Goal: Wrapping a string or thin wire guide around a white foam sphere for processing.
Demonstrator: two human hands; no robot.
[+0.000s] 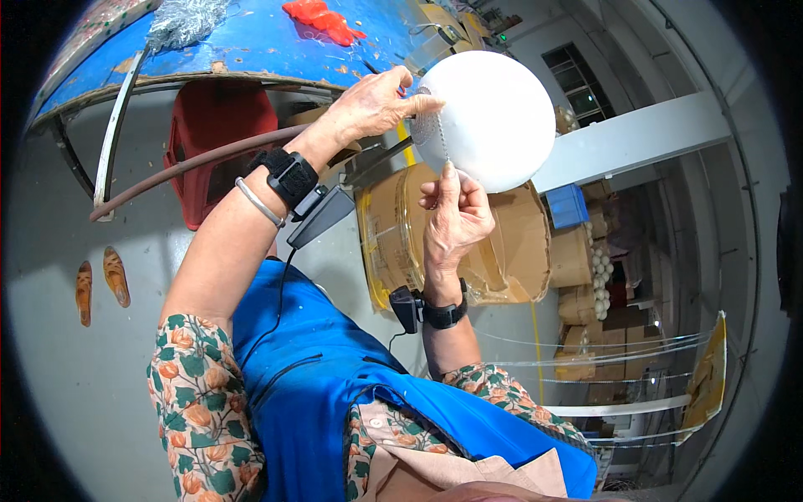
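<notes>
Right hand (457, 221) pinches a silvery beaded strand (444, 138) running across a white ball (506, 117) beside the blue tabletop (259, 42); left hand (376, 106) rests its thumb on the ball, grip unclear.

White round ball (510, 117): smooth, matt | Silver beaded strand (446, 142): metallic-looking, rough | Blue flat bench (268, 38): chipped surface | Brown cardboard carton (395, 234): matt | Blue garment (293, 360): cloth

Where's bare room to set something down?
Tabletop: bare blue between silver tangle and red bundle. Floor: bare between sandals and red bin. Crowded: around the white ball, with left hand, right hand and string close in; also the stacked boxes at right.
</notes>
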